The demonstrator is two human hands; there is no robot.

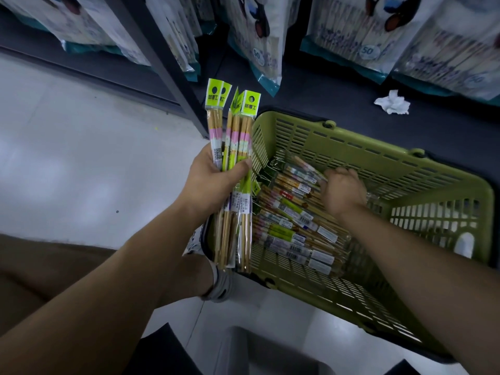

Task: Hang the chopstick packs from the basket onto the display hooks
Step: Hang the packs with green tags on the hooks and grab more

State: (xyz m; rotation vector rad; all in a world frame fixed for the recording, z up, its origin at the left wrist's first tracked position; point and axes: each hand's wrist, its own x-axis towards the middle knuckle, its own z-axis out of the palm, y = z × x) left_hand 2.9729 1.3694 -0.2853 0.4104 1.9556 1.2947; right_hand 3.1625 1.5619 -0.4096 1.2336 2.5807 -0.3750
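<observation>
My left hand (213,177) grips a bundle of several chopstick packs (233,136) with yellow-green header cards, held upright just left of the basket. A green plastic basket (405,169) stands on the floor and holds a pile of more chopstick packs (292,220). My right hand (343,190) reaches down into the basket, its fingers curled over the packs at the far end of the pile. Whether it holds a pack is hidden by the back of the hand. No display hooks are in view.
Large bags of disposable chopsticks (359,33) hang or stand along the dark shelf unit at the top. A crumpled white tissue (392,102) lies on the dark shelf base. My knee and shoe (221,282) are left of the basket on the pale floor.
</observation>
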